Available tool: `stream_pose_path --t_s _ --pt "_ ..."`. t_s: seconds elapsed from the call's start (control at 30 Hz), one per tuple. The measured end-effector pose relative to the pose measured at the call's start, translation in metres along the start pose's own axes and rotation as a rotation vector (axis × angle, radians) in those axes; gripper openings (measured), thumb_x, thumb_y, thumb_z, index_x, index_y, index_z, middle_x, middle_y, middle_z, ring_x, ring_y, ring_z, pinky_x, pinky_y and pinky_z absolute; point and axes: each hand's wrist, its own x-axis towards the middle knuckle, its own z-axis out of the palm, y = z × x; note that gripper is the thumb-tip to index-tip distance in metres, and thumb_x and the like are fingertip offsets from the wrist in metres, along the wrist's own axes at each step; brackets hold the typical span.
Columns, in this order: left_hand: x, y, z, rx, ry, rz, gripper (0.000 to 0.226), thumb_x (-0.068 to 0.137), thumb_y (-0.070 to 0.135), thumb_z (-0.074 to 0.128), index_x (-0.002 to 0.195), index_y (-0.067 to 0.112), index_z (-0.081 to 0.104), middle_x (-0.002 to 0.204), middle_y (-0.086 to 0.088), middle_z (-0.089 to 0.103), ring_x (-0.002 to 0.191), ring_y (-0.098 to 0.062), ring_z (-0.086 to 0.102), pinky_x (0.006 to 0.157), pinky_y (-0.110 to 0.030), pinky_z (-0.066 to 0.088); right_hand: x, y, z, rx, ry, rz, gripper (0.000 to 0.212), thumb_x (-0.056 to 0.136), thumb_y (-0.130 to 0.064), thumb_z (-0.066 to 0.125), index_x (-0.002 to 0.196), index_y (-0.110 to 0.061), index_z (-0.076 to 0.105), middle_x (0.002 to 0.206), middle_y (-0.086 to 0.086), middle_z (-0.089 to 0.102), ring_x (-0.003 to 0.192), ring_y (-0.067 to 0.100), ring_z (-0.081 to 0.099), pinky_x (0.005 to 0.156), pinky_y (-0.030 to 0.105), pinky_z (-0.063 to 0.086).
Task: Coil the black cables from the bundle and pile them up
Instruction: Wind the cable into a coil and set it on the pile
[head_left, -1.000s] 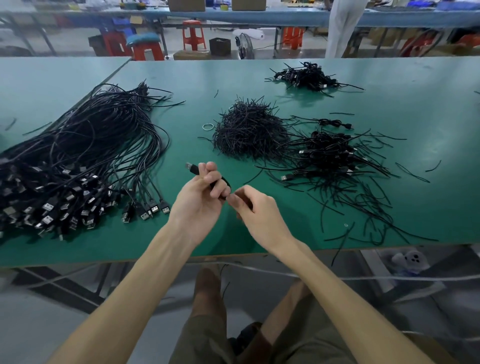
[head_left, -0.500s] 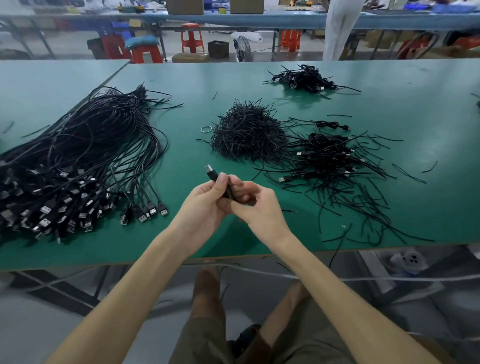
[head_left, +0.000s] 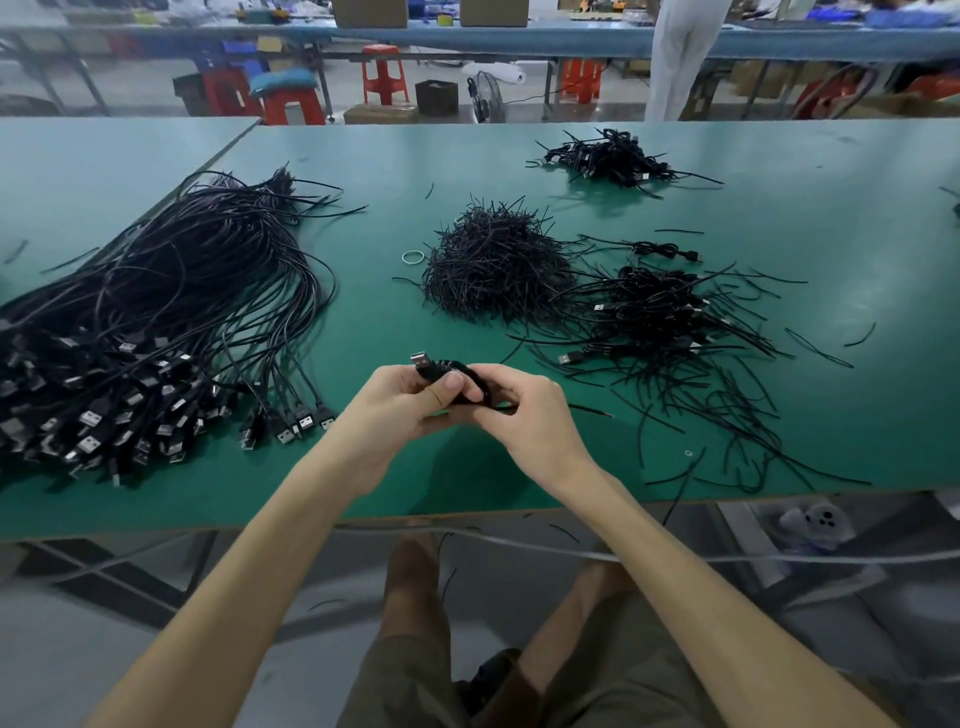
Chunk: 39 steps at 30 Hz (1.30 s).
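Note:
Over the near middle of the green table (head_left: 467, 467), my left hand (head_left: 400, 410) grips a coiled black cable (head_left: 457, 371) whose USB plug sticks up past my thumb. My right hand (head_left: 524, 410) pinches the same coil from the right; the cable's bare end pokes out to the right on the table. A big bundle of uncoiled black USB cables (head_left: 156, 322) lies at the left, plugs toward me. A pile of coiled cables (head_left: 660, 312) lies to the right, and a smaller pile of coiled cables (head_left: 608, 161) sits farther back.
A heap of short black ties (head_left: 493, 265) sits in the table's middle, with a small ring (head_left: 413, 256) beside it. Loose ties are strewn at the near right. Behind the table are red stools (head_left: 382, 73), a fan and a standing person (head_left: 680, 57).
My hands have come together around the cable, and the coil is now tighter between them. The plug has shifted from left of my left hand to above my thumb.

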Motion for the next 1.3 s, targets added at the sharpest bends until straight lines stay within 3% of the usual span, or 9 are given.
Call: stream_pose_path --t_s 0.1,0.23,0.4,0.6,0.7,0.83,1.07,1.2,1.3 --pt "0.003 -0.007 0.002 0.157 0.158 0.03 0.02 0.102 0.013 0.058 0.092 0.007 0.074 0.089 -0.003 0.077 0.083 -0.013 0.071 0.086 -0.037 0.059 0.003 -0.001 0.0 -0.089 0.039 -0.035 0.04 0.083 -0.005 0.077 0.122 -0.014 0.071 0.106 -0.004 0.07 0.094 0.001 0.059 0.086 0.008 0.042" --pt "0.004 -0.013 -0.003 0.135 0.231 0.055 0.015 0.098 0.01 0.064 0.09 0.01 0.077 0.088 -0.016 0.077 0.075 -0.022 0.07 0.075 -0.031 0.062 0.003 -0.003 0.0 -0.127 0.025 -0.062 0.039 0.085 -0.015 0.08 0.123 -0.013 0.07 0.107 0.001 0.069 0.095 0.005 0.057 0.085 0.008 0.041" --pt "0.006 -0.02 -0.006 0.165 0.26 0.111 0.014 0.096 0.007 0.065 0.088 0.011 0.076 0.078 -0.004 0.078 0.069 -0.016 0.072 0.073 -0.026 0.061 0.003 0.0 0.005 -0.181 -0.019 -0.033 0.052 0.092 -0.018 0.074 0.141 -0.014 0.057 0.115 -0.001 0.063 0.103 0.005 0.053 0.09 0.002 0.034" --pt "0.009 -0.02 -0.009 0.251 0.228 0.063 0.013 0.095 0.008 0.067 0.087 0.012 0.076 0.077 -0.007 0.078 0.071 -0.019 0.074 0.077 -0.031 0.062 -0.003 0.007 0.009 -0.192 -0.108 0.068 0.021 0.101 -0.023 0.062 0.122 -0.018 0.059 0.095 -0.008 0.059 0.087 0.013 0.054 0.08 0.03 0.047" --pt "0.009 -0.022 -0.013 0.207 0.273 0.006 0.015 0.091 0.013 0.074 0.102 0.004 0.069 0.082 -0.014 0.077 0.072 -0.025 0.076 0.077 -0.036 0.064 -0.007 0.008 0.008 -0.268 -0.101 0.054 0.011 0.104 -0.023 0.057 0.114 -0.017 0.057 0.094 -0.02 0.051 0.089 0.011 0.053 0.082 0.036 0.048" --pt "0.008 -0.024 -0.018 0.29 0.269 0.037 0.033 0.088 0.015 0.078 0.117 0.019 0.065 0.084 -0.016 0.076 0.075 -0.027 0.077 0.082 -0.039 0.063 -0.009 0.006 0.011 -0.394 -0.111 -0.027 0.012 0.105 -0.012 0.053 0.116 -0.01 0.055 0.105 -0.002 0.058 0.1 0.019 0.062 0.076 0.036 0.049" --pt "0.007 -0.019 -0.027 0.598 0.146 0.156 0.034 0.092 0.023 0.075 0.119 0.043 0.07 0.076 -0.004 0.075 0.072 -0.015 0.076 0.086 -0.044 0.059 -0.008 0.012 0.017 -0.517 -0.122 -0.027 0.028 0.106 -0.015 0.052 0.133 -0.007 0.051 0.122 0.008 0.062 0.111 0.022 0.062 0.077 0.031 0.047" --pt "0.007 -0.019 -0.027 0.649 0.145 0.154 0.031 0.093 0.022 0.074 0.119 0.037 0.073 0.073 0.001 0.075 0.07 -0.011 0.074 0.084 -0.036 0.059 -0.008 0.015 0.018 -0.634 -0.177 -0.063 0.054 0.108 -0.033 0.046 0.154 -0.01 0.031 0.143 0.009 0.053 0.127 0.025 0.052 0.09 0.04 0.05" --pt "0.01 -0.018 -0.029 0.711 0.144 0.129 0.029 0.093 0.022 0.073 0.12 0.033 0.075 0.074 0.002 0.075 0.07 -0.011 0.073 0.081 -0.033 0.057 -0.009 0.016 0.018 -0.667 -0.205 -0.08 0.058 0.106 -0.036 0.05 0.154 -0.01 0.029 0.141 0.007 0.051 0.128 0.025 0.049 0.092 0.045 0.052"
